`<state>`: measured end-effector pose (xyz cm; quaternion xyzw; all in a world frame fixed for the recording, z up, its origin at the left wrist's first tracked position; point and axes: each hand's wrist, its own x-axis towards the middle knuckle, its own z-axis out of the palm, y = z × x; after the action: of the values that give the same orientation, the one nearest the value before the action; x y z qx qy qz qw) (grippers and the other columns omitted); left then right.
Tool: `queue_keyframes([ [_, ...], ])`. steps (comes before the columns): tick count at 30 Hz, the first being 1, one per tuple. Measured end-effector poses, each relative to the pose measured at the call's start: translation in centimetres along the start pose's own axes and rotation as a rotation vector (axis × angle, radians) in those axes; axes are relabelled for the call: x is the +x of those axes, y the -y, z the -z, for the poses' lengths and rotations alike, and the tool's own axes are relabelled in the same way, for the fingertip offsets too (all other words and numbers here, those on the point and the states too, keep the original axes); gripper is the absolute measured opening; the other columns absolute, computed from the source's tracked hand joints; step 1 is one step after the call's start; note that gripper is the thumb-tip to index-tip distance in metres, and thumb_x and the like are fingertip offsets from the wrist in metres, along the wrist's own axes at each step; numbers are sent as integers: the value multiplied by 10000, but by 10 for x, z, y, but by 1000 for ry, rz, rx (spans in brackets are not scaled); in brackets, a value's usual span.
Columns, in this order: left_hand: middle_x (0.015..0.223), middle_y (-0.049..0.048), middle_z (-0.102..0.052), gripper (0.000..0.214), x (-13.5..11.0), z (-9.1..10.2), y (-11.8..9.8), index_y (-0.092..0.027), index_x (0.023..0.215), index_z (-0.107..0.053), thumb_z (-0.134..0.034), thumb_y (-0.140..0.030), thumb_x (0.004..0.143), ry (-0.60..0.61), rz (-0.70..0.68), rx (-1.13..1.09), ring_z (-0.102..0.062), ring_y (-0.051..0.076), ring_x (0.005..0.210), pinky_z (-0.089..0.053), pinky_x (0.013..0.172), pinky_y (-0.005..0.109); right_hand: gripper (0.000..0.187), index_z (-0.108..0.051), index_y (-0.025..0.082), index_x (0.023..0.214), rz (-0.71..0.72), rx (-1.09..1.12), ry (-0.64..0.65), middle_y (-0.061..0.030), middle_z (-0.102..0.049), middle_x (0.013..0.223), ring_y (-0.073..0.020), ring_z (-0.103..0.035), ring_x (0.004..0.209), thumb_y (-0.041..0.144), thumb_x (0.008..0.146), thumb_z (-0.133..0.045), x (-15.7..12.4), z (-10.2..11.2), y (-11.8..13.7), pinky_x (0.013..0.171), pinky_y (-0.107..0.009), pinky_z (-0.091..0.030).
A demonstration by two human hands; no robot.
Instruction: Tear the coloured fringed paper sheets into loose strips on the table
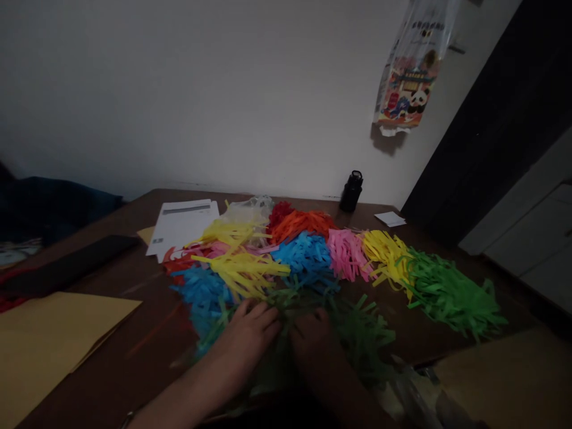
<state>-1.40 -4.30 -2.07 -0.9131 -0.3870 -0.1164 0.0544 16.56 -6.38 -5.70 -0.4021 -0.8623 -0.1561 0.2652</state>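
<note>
Piles of cut paper strips in many colours cover the middle of a dark wooden table point(134, 369). My left hand point(248, 333) and my right hand point(313, 342) rest close together on a dark green strip pile point(361, 333) at the near edge, fingers curled into the strips. Just beyond my hands lie a yellow pile point(243, 271) and blue piles point(306, 256). Further right sit a pink pile point(346, 253), another yellow pile point(384, 253) and a bright green pile point(451, 292). Orange and red strips point(299, 223) lie at the back.
A yellow sheet point(49, 339) lies at the near left, white printed paper point(181, 226) at the back left. A black bottle point(351, 190) stands by the wall. A printed plastic bag point(413, 65) hangs on the wall. A long dark object point(67, 268) lies left.
</note>
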Motion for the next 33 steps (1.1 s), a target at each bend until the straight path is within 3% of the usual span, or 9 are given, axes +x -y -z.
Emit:
queue_keyframes([
  [7, 771, 20, -680, 150, 8, 3, -1, -198, 699, -700, -695, -206, 849, 61, -93, 142, -555, 218, 821, -314, 793, 379, 145, -576, 173, 723, -52, 31, 53, -35, -611, 741, -210, -516, 707, 71, 814, -626, -2, 1, -3, 707, -359, -311],
  [12, 807, 27, -679, 134, 9, 4, -1, -180, 733, -689, -657, -137, 855, 73, -95, 113, -560, 218, 810, -323, 783, 371, 105, -592, 170, 770, -71, 17, 102, -35, -625, 785, -217, -529, 744, 94, 812, -652, 1, 3, -1, 738, -372, -315],
  [17, 844, 5, -678, 105, 2, -4, 8, -212, 781, -676, -631, -176, 869, 37, -44, 15, -568, 210, 810, -310, 789, 376, 139, -589, 167, 738, -17, -26, 72, -28, -619, 749, -204, -520, 706, 75, 831, -635, 6, 2, -1, 733, -376, -306],
  [27, 788, 34, -688, 118, 17, 0, 7, -199, 726, -712, -694, -149, 832, 92, -153, 173, -569, 237, 865, -330, 825, 395, 138, -589, 174, 727, -42, -38, 67, -30, -600, 725, -217, -522, 708, 78, 797, -658, 1, -5, -5, 707, -374, -305],
  [33, 773, 35, -678, 126, 18, -9, 11, -189, 731, -692, -670, -133, 841, 46, -100, 175, -563, 230, 795, -324, 756, 394, 134, -576, 177, 742, -61, -4, 17, -23, -597, 731, -213, -516, 707, 107, 822, -657, 1, -4, -6, 725, -383, -309],
])
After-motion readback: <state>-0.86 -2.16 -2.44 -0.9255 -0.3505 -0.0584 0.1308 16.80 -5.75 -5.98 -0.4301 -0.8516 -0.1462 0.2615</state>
